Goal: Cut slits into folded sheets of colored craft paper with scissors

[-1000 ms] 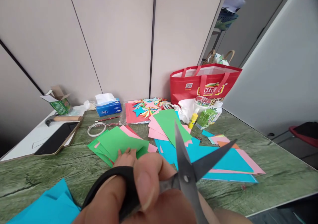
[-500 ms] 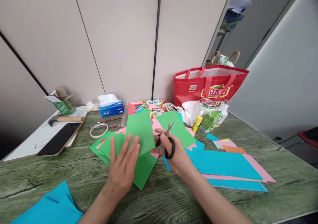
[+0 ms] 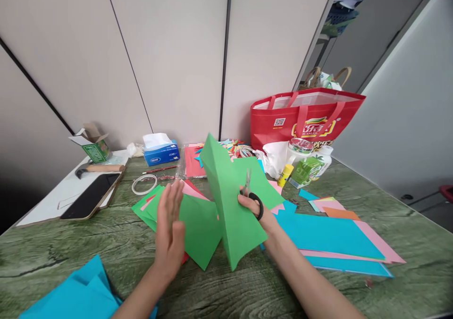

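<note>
A creased sheet of green paper [image 3: 233,205] stands partly unfolded above the table, its fold running roughly upright. My right hand [image 3: 253,208] grips its right side, the thumb on the near face and the other fingers mostly hidden behind. The same hand carries a pair of scissors [image 3: 247,182], black handles around the hand and blades pointing up. To the left of the sheet, my left hand [image 3: 170,229] is raised and holds nothing, its palm turned toward the paper. Beneath and behind it lie more green sheets [image 3: 198,222], with pink and red ones among them.
Blue paper [image 3: 329,234] and pink paper lie at the right; folded blue paper [image 3: 76,290] is front left. Behind stand a tissue box [image 3: 161,154], glue stick [image 3: 285,175], jar and red bag [image 3: 272,125]. A tape roll [image 3: 144,184], phone [image 3: 90,196] and hammer [image 3: 102,168] sit left.
The green sheet, folded flat before, has been opened out along its crease and moved right. My left hand has come away from it and turned on edge.
</note>
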Motion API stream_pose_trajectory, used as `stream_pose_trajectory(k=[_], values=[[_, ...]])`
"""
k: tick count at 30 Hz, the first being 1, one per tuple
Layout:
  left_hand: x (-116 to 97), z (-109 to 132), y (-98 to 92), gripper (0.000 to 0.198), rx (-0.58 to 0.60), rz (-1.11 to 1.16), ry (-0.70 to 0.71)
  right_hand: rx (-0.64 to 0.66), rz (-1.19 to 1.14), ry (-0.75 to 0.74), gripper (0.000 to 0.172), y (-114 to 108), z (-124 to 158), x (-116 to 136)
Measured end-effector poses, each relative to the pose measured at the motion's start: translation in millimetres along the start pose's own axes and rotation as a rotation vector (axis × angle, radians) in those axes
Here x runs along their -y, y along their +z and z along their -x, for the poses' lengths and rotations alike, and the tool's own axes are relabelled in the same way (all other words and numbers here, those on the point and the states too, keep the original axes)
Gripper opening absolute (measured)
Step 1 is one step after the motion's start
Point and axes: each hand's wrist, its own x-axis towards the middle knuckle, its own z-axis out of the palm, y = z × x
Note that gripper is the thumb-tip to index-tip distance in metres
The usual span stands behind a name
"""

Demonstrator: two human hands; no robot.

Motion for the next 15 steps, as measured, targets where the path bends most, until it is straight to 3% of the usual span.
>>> stream_pose_trajectory(k=[2,5,9,15], values=[[-0.4,-4.8,2.5,0.059,0.083,0.232,-0.362,0.077,0.008,0.019,0.037,2.4,0.4,-5.0],[-4.1,-10.1,3.6,0.074,0.187,0.443,-0.640,0.130,0.052,0.042,0.036,5.4,0.0,-13.0],[-7.9,-11.2,0.8,0.079,0.138,0.540,-0.718,0.103,0.103,0.032,0.031,3.7,-0.2,-16.2],[-1.5,-6.0,0.8,0.068,0.290,0.481,-0.752,0.174,0.195,0.093,0.032,8.3,3.1,-21.1]])
